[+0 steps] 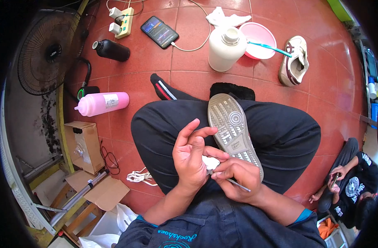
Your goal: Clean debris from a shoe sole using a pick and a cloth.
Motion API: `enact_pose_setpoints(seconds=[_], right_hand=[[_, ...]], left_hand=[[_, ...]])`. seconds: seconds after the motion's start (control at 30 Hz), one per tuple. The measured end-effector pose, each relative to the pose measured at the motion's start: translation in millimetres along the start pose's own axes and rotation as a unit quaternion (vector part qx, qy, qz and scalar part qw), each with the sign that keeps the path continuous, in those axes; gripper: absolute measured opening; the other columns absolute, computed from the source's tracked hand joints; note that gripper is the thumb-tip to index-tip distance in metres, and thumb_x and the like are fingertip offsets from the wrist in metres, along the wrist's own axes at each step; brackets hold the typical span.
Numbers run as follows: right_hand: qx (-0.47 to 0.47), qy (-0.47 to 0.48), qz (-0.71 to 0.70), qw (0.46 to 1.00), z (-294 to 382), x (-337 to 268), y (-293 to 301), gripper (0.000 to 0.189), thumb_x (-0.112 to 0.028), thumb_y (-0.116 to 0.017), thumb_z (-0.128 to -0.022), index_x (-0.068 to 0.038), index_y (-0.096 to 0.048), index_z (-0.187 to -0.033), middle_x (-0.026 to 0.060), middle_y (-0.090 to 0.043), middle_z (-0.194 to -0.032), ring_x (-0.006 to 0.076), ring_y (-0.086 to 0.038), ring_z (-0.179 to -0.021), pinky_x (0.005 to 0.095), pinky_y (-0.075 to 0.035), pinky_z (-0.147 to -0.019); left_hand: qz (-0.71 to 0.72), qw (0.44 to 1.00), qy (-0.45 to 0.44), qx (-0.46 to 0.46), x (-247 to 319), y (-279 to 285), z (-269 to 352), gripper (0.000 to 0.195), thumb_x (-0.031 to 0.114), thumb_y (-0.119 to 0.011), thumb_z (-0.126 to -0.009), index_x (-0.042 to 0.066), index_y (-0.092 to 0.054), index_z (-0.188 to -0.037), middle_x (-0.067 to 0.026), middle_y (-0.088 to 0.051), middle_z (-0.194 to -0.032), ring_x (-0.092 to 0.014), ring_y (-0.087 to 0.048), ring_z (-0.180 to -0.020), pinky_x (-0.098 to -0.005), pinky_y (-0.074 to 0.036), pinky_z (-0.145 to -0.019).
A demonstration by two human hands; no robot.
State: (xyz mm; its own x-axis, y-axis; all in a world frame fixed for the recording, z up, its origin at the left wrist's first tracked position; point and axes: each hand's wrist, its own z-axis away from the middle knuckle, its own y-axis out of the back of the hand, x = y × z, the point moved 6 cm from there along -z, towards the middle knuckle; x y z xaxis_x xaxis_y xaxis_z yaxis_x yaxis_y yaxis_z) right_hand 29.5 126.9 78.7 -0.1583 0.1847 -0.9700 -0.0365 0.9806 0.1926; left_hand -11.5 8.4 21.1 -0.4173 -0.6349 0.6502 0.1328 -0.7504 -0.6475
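My left hand [192, 155] is palm up with its upper fingers spread, a crumpled white tissue or cloth [210, 162] held low against its palm and fingers. My right hand [240, 178] pinches a thin metal tool [240, 185] whose far end meets the white piece. A shoe [235, 130] lies sole up on my lap, its grey-brown patterned rubber outsole showing. The matching cream shoe [294, 62] with dark stripes stands on the tiles. A turquoise brush [269, 49] rests across a pink bowl [258, 34]. White shoelaces [141, 177] lie on the floor at the left.
Ahead stand a white bottle [227, 48], a white cloth [226, 19] and a charging phone [159, 32]. Leftward are a black bottle [113, 50], pink squeeze bottle [105, 104], power strip [125, 23], fan [49, 52] and cardboard box [85, 147]. Another person [350, 183] sits at the right.
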Motion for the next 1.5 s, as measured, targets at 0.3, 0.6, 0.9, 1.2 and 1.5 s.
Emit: enact_pose_setpoints(seconds=[0.3, 0.6, 0.9, 1.2, 1.5], right_hand=[[0.080, -0.011, 0.024, 0.996, -32.4, 17.0, 41.3, 0.021, 0.010, -0.073, -0.071, 0.001, -0.056, -0.078, 0.0150, -0.069, -0.081, 0.0234, -0.071, -0.078, 0.0297, -0.055, -0.067], [0.007, 0.031, 0.175, 0.984, -36.9, 50.8, 25.5, 0.018, 0.006, -0.069, -0.074, 0.000, -0.053, -0.081, 0.0135, -0.063, -0.078, 0.0297, -0.066, -0.076, 0.0368, -0.054, -0.067], [-0.073, 0.056, 0.337, 0.937, -40.4, 38.5, -4.9, 0.014, -0.003, -0.060, -0.070, -0.004, -0.049, -0.079, 0.0108, -0.056, -0.075, 0.0296, -0.061, -0.069, 0.0386, -0.052, -0.062], [0.004, -0.332, 0.116, 0.936, -69.8, 98.6, 28.5, 0.015, -0.002, -0.068, -0.079, 0.004, -0.055, -0.085, 0.0181, -0.067, -0.075, 0.0232, -0.068, -0.061, 0.0325, -0.054, -0.055], [0.163, -0.290, -0.175, 0.927, -38.4, 84.7, 48.4, 0.012, 0.000, -0.068, -0.083, 0.002, -0.056, -0.081, 0.0145, -0.068, -0.080, 0.0183, -0.069, -0.071, 0.0285, -0.057, -0.062]], left_hand=[[-0.089, 0.992, -0.087, 0.035, 27.6, 10.8, -15.5, 0.036, 0.015, -0.045, -0.101, -0.001, -0.038, -0.133, -0.0232, -0.060, -0.117, -0.035, -0.070, -0.073, -0.0368, -0.061, -0.056], [-0.167, 0.984, -0.069, 0.001, 20.1, 9.5, -10.8, 0.034, 0.009, -0.045, -0.101, -0.004, -0.040, -0.131, -0.0230, -0.059, -0.119, -0.031, -0.071, -0.079, -0.0332, -0.061, -0.061], [-0.171, 0.982, -0.084, 0.015, 25.1, 16.2, -12.7, 0.033, 0.007, -0.046, -0.100, -0.004, -0.041, -0.130, -0.0229, -0.059, -0.118, -0.031, -0.071, -0.079, -0.0332, -0.062, -0.062], [-0.174, 0.981, -0.083, 0.025, 21.3, 22.9, -13.8, 0.034, 0.009, -0.048, -0.099, -0.003, -0.043, -0.130, -0.0217, -0.061, -0.117, -0.031, -0.071, -0.076, -0.0338, -0.062, -0.059], [-0.159, 0.984, -0.070, 0.029, 24.8, 26.2, -8.0, 0.034, 0.012, -0.047, -0.100, -0.001, -0.042, -0.131, -0.0203, -0.060, -0.118, -0.032, -0.071, -0.081, -0.0368, -0.062, -0.065]])
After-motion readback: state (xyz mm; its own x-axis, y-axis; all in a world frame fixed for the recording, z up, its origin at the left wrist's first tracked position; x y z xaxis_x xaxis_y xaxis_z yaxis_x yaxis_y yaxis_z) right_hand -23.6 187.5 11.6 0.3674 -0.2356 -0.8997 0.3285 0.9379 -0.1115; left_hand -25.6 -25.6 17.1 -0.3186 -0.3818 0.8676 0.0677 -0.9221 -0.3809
